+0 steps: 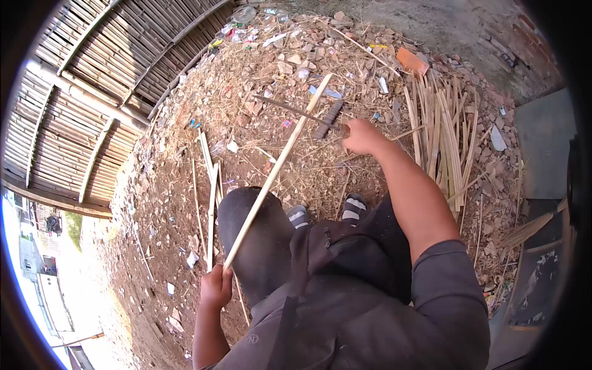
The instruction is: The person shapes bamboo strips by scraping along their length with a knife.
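My left hand (216, 287) is closed around the lower end of a long, pale bamboo strip (269, 180). The strip slants up and away across my left thigh, its far end over the littered ground. In my right hand (362, 137), held out in front at arm's length, is a knife (290, 108) with a long, thin, dark blade pointing left. The blade crosses the strip near its upper part in this view. Below the knife, close to my right fist, a dark ridged bar (330, 118) lies on the ground.
A heap of split bamboo strips (441, 135) lies to the right, with an orange brick piece (411, 61) at its top. Several strips (210, 197) rest left of my knee. Rubble covers the ground (166, 203). A bamboo wall (92, 80) stands left, a grey panel (546, 145) right.
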`<state>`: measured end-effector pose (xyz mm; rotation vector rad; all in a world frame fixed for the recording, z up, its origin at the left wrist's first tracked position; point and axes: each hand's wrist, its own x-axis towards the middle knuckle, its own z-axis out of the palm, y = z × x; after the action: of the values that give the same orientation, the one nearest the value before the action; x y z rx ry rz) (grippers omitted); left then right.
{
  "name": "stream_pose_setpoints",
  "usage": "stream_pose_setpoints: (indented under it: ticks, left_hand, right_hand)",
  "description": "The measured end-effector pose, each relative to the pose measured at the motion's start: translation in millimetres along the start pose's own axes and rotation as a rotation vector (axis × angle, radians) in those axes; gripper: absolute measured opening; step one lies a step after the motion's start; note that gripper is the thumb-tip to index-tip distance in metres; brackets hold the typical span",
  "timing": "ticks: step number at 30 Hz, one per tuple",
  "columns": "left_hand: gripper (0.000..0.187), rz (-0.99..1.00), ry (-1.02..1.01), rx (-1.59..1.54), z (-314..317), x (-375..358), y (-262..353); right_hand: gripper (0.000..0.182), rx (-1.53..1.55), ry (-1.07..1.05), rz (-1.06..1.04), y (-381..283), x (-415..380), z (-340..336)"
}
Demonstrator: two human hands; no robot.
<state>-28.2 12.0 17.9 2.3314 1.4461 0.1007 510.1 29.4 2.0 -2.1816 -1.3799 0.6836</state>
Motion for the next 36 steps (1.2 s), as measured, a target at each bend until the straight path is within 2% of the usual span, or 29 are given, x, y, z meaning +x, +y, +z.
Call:
stream_pose_setpoints:
  ticks: [3, 4, 8, 11, 12, 15, 16, 21, 23, 24, 27, 31, 32, 35, 36]
  left_hand:
    - [0.038, -0.006, -0.002, -0.02, -14.2, 2.7, 1.4]
    - [0.038, 0.013, 0.002, -0.02, -13.0, 1.9, -3.3]
    - [0.039, 0.018, 0.018, -0.014, -6.8, 0.7, 1.1]
    - [0.037, 0.048, 0.05, 0.026, 2.3, -4.3, -14.0]
    - [0.036, 0.015, 0.034, 0.05, 1.2, -11.1, -12.0]
    - [0.034, -0.006, 0.029, 0.082, -10.2, -5.1, -5.8]
    - [0.034, 0.008, 0.03, 0.061, -12.8, -6.0, -8.9]
    - [0.033, 0.016, 0.01, -0.004, -10.2, -6.4, -11.6]
    - [0.033, 0.054, 0.052, 0.01, 3.0, -10.6, -35.4]
    - [0.032, 0.07, 0.072, 0.018, 6.9, -16.2, -44.2]
    - [0.032, 0.07, 0.058, 0.117, -7.2, -14.7, -37.7]
    - [0.03, 0.08, 0.061, 0.118, -15.8, -14.3, -36.3]
    - [0.03, 0.085, 0.056, 0.122, -13.6, -14.5, -36.0]
    - [0.029, 0.098, 0.056, 0.116, -4.8, -12.9, -41.5]
    - [0.029, 0.099, 0.069, 0.115, -1.9, -14.6, -47.3]
  right_hand:
    - [0.026, -0.16, 0.035, -0.004, -4.7, -4.2, -6.5]
    - [0.026, -0.125, 0.076, -0.031, -11.7, -8.2, -3.2]
    - [0.026, -0.387, -0.004, -0.303, -49.0, -23.6, 6.5]
    - [0.025, -0.255, 0.051, -0.342, -21.4, -13.9, 10.1]
    - [0.021, 0.001, 0.092, -0.139, -0.8, 1.2, 11.1]
    - [0.021, -0.102, 0.166, -0.088, 13.8, 10.3, -3.8]
    - [0.024, -0.123, 0.13, -0.055, 10.0, 8.3, -5.8]
    - [0.022, -0.275, 0.068, -0.258, -25.2, -17.1, -5.5]
    - [0.022, -0.366, 0.069, -0.353, -24.2, -15.7, -9.0]
    - [0.026, -0.124, 0.075, -0.17, -9.6, -7.5, -9.1]
    - [0.025, -0.115, 0.114, -0.003, 12.1, 4.4, -15.9]
    - [0.023, -0.23, 0.114, -0.151, -11.2, -5.9, -12.1]
    - [0.023, -0.205, 0.055, -0.194, -22.7, -15.9, -13.2]
    - [0.023, -0.437, -0.022, -0.354, -33.8, -20.0, -13.0]
    - [0.028, -0.26, 0.04, -0.31, -13.3, -11.3, -9.1]
